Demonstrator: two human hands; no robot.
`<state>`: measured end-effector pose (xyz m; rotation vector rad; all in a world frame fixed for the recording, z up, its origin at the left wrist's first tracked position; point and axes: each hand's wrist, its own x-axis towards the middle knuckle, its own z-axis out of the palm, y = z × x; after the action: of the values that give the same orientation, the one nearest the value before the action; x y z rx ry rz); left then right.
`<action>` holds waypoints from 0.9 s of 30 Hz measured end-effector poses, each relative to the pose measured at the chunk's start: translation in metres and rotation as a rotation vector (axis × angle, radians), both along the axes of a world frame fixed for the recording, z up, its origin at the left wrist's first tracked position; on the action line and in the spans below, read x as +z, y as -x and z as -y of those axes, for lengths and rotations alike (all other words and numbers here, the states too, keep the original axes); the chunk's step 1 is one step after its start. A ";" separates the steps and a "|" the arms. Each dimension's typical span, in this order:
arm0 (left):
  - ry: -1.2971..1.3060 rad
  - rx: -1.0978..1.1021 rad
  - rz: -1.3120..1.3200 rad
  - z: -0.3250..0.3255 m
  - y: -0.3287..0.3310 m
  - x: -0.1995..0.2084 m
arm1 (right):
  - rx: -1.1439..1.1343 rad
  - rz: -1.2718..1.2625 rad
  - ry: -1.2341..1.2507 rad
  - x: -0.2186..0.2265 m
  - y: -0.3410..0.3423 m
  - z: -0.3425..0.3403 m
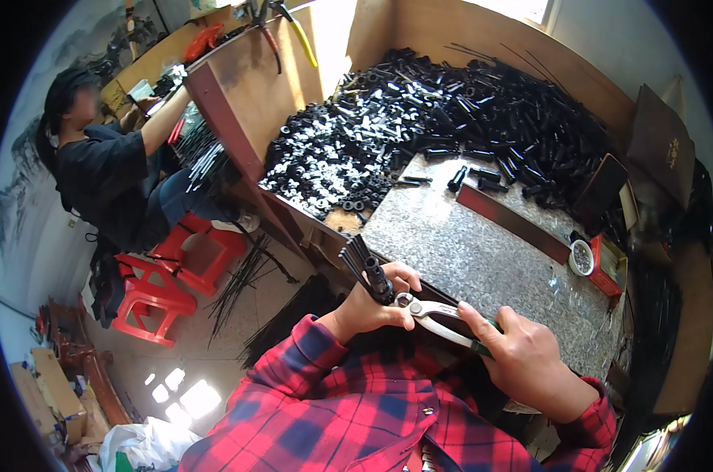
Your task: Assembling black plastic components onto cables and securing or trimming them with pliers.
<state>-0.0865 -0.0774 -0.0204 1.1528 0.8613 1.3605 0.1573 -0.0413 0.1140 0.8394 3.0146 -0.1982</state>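
My left hand (356,315) is closed around a bundle of thin black rods (353,256) and a thicker black tubular piece (377,277), which stick up out of the fist. In my right hand (530,354) are metal pincers (429,307); the fingers wrap round their dark-ended handles, with the index finger stretched along one. The pincers' jaws meet the lower part of the bundle, just beside my left thumb. What lies between the jaws is too small to make out.
A grey speckled slab (427,220) carries a long metal bar (514,224), a small white cup (581,257) and a red box (606,267). Behind it heaps a pile of black parts (482,102). Left of a wooden partition (254,86) sits a person (105,165) near red stools (156,295).
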 end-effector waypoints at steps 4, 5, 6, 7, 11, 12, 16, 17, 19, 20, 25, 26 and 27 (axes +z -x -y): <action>0.051 -0.010 -0.006 0.005 0.004 0.003 | 0.044 -0.021 -0.031 0.000 0.003 0.001; 0.024 0.029 -0.012 0.007 0.004 0.006 | 0.053 -0.028 -0.055 0.000 0.004 0.002; -0.016 0.035 -0.045 0.005 0.003 0.008 | 0.067 -0.046 -0.089 0.001 0.008 -0.001; -0.053 0.042 -0.080 0.004 0.000 0.009 | 0.055 -0.048 -0.073 0.004 0.007 0.001; -0.222 0.081 -0.252 -0.005 -0.006 -0.001 | 0.036 -0.052 -0.016 0.008 0.011 0.005; -0.207 0.079 -0.250 -0.002 -0.007 0.002 | 0.033 -0.058 0.021 0.006 0.008 0.001; -0.219 0.079 -0.237 0.002 -0.006 -0.001 | 0.079 -0.097 0.048 0.001 0.004 0.003; -0.212 0.079 -0.242 0.002 -0.005 0.000 | 0.071 -0.098 0.062 0.001 0.004 0.002; -0.162 0.079 -0.214 0.005 -0.005 0.001 | 0.047 -0.109 0.091 0.002 0.005 0.004; -0.192 0.123 -0.177 0.004 -0.007 -0.005 | 0.050 -0.147 0.122 -0.002 0.005 0.000; -0.024 0.263 0.066 0.007 -0.012 0.005 | -0.054 -0.164 0.212 -0.028 -0.016 -0.020; 0.035 0.279 0.123 0.006 -0.012 0.008 | -0.052 -0.159 0.215 -0.033 -0.019 -0.025; 0.039 0.282 0.126 0.004 -0.012 0.008 | -0.126 -0.153 0.136 -0.038 -0.023 -0.030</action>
<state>-0.0741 -0.0819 -0.0126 0.9289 0.9804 1.6205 0.1799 -0.0110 0.0759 1.0462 3.0431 -0.4840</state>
